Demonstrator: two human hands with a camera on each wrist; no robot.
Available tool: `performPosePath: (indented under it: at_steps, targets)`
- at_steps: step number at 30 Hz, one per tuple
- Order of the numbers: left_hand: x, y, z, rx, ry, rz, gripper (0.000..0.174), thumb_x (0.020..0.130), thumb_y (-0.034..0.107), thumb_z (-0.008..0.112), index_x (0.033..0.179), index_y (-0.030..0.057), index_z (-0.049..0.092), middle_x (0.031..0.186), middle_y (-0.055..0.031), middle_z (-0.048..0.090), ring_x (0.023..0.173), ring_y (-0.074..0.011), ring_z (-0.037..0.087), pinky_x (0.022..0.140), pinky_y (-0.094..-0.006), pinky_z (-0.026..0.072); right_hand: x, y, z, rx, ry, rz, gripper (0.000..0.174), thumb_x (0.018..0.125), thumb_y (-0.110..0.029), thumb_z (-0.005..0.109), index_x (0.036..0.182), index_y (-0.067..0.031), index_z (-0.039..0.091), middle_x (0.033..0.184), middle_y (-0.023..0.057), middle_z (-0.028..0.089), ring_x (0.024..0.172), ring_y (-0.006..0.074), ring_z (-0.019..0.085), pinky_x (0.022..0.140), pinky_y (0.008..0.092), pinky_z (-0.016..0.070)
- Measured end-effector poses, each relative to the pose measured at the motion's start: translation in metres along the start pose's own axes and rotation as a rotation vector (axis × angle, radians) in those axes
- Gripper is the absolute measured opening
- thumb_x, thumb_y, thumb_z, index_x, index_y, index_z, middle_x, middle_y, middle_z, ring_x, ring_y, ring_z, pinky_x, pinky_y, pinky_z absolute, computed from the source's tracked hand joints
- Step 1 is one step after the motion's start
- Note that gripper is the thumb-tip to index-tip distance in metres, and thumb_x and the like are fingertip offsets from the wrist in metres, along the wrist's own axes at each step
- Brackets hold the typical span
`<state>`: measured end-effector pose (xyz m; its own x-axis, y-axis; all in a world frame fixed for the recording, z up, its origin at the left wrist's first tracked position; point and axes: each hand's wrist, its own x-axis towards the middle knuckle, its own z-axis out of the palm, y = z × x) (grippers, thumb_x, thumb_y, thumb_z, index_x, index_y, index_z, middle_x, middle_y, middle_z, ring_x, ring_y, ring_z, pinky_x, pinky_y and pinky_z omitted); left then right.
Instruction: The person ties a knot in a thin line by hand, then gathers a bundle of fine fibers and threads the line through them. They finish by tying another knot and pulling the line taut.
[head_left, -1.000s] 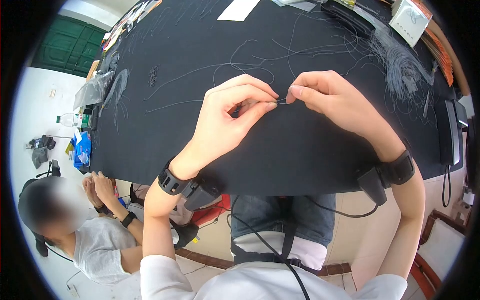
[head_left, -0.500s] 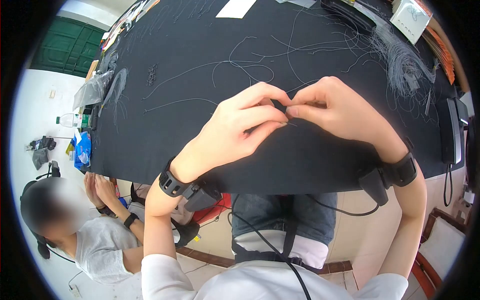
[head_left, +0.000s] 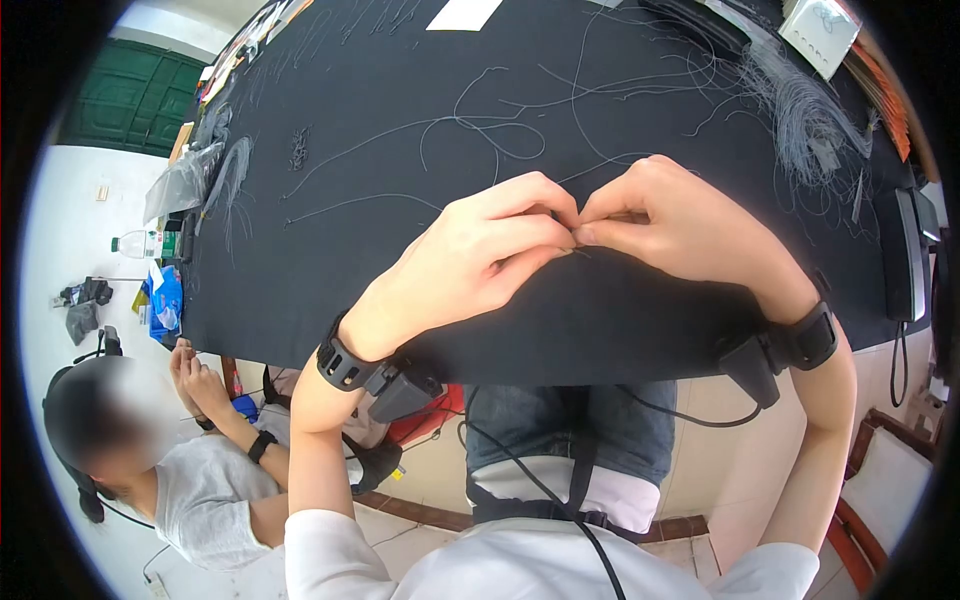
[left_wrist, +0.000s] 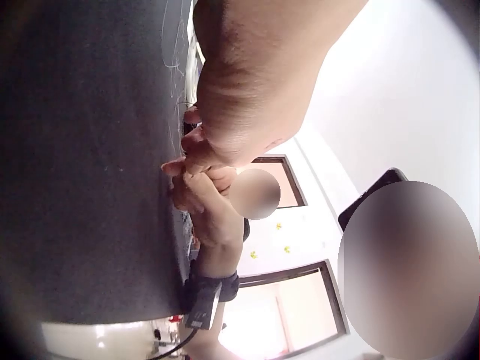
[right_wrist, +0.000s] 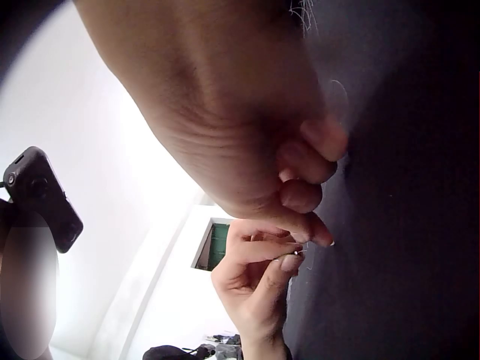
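Note:
In the head view, my left hand (head_left: 470,250) and right hand (head_left: 675,225) meet fingertip to fingertip over the black tabletop (head_left: 420,350). Thumb and fingers of each pinch a thin grey cord, mostly hidden between them. A short end of it pokes out just below the fingertips. One grey strand (head_left: 385,195) runs on the table toward the left hand and passes behind it. The right wrist view shows the left hand (right_wrist: 259,281) with thumb and fingers together beside the curled right fingers (right_wrist: 300,196). From the left wrist, the right hand (left_wrist: 214,210) appears beyond the left.
Loose grey cords (head_left: 480,122) loop across the table beyond the hands. A large bundle of cords (head_left: 815,125) lies at the far right, a smaller bundle (head_left: 232,180) at the left edge. A small dark pile (head_left: 299,148) sits nearby. Another person (head_left: 215,490) is at the left.
One second ago a small gap with cord across it separated the hands. The fingertips have since come together slightly lower, and stay so with only small shifts.

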<state>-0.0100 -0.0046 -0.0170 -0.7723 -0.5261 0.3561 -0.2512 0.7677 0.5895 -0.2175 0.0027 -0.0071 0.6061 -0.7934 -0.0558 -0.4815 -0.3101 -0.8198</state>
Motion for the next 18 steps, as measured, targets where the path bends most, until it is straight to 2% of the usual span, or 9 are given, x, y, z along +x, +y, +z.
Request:
performPosePath:
  at_steps: [10, 18]
  targets:
    - [0.0015, -0.0054, -0.0015, -0.084, 0.016, -0.019, 0.009, 0.071, 0.0, 0.066, 0.078, 0.0033, 0.064, 0.089, -0.0055, 0.06, 0.075, -0.0165, 0.059, 0.063, -0.0268, 0.0469, 0.0021, 0.004, 0.0019, -0.006, 0.025, -0.048, 0.017, 0.077, -0.009, 0.059, 0.083, 0.0054, 0.064, 0.057, 0.0195, 0.052, 0.046, 0.0221, 0.048, 0.048, 0.0319, 0.0391]
    - [0.0013, -0.0068, -0.0009, -0.087, 0.031, -0.015, 0.011, 0.071, -0.003, 0.064, 0.081, 0.002, 0.063, 0.087, -0.0072, 0.061, 0.067, -0.0133, 0.058, 0.057, -0.0221, 0.0461, 0.0006, 0.001, 0.0014, 0.015, -0.007, -0.011, 0.017, 0.077, -0.009, 0.059, 0.083, 0.0048, 0.065, 0.059, 0.0189, 0.055, 0.047, 0.0217, 0.05, 0.049, 0.0313, 0.0405]
